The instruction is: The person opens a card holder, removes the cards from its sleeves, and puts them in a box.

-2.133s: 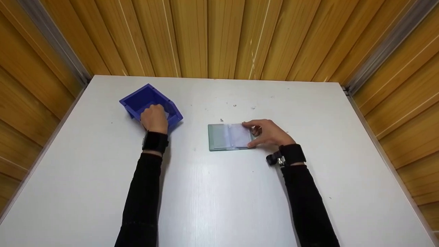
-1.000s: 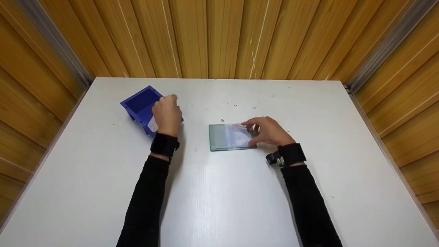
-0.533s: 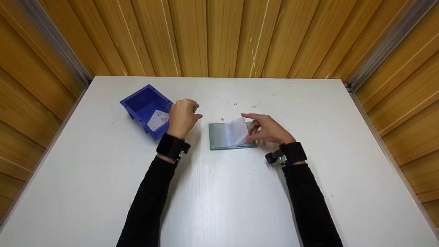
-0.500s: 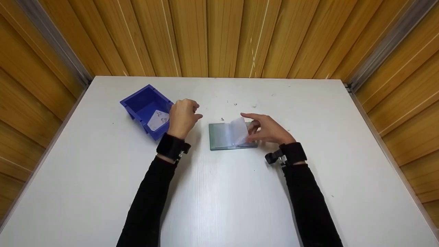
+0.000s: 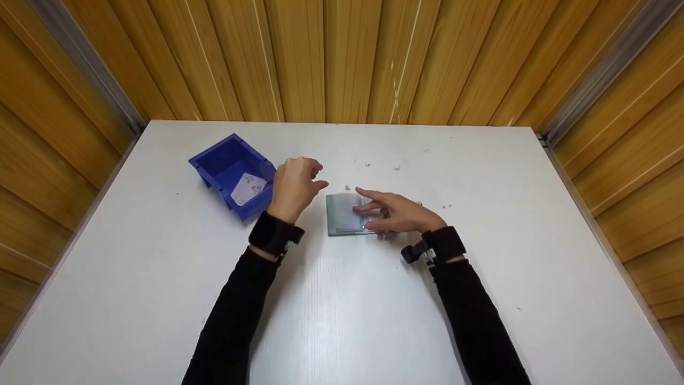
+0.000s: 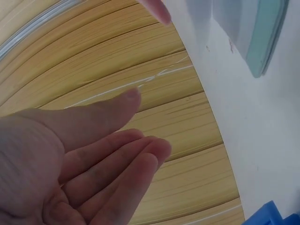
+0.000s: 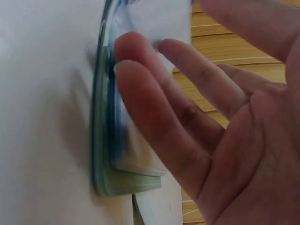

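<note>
A small card holder [image 5: 331,216] with a green cover and clear plastic sleeves lies open on the white table. My right hand [image 5: 398,213] is over its right half, fingers spread and extended, with the fingertips right at the sleeves. In the right wrist view the fingers stand close beside the stacked sleeves [image 7: 140,154]. My left hand [image 5: 294,187] hovers between the card holder and a blue bin [image 5: 214,155]. It holds nothing, and its thumb and fingers are apart in the left wrist view. Inside the bin lies a white card [image 5: 248,189] with grey marks.
Small bits of debris [image 5: 397,168] are scattered on the table [image 5: 331,310] behind the card holder. Yellow wood-patterned panels [image 5: 342,59] stand along the back and both sides. The bin stands at the back left.
My left hand has come out of the blue bin and moved right, stopping short of the card holder. My right hand has swung a clear sleeve over to the left and shifted left.
</note>
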The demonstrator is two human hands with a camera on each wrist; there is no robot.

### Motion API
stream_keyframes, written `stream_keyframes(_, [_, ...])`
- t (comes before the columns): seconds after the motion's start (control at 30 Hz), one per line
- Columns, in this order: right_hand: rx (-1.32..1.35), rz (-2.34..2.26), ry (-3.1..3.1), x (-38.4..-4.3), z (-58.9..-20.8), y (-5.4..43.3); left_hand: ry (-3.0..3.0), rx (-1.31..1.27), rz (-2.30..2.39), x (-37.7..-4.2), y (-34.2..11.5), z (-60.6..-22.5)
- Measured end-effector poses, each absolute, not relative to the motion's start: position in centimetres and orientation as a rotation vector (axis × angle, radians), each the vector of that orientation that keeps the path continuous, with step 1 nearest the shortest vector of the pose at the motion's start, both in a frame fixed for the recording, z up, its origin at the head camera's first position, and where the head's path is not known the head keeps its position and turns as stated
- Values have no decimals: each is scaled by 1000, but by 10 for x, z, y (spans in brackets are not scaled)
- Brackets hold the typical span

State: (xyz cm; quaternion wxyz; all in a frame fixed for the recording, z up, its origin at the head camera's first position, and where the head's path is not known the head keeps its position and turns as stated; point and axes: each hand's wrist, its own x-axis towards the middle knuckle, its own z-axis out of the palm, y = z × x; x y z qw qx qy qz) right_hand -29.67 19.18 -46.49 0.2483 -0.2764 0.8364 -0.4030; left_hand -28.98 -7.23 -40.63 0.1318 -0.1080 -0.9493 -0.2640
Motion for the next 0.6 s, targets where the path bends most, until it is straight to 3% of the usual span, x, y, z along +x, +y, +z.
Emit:
stream_keyframes(0.43, [-781, -1071, 2297, -296, -466, 191, -3025, -685, -760, -289, -42, -444])
stream_keyframes(0.6, [-745, -1006, 2458, -299, -466, 200, -3042, -713, -666, -288, -37, -452])
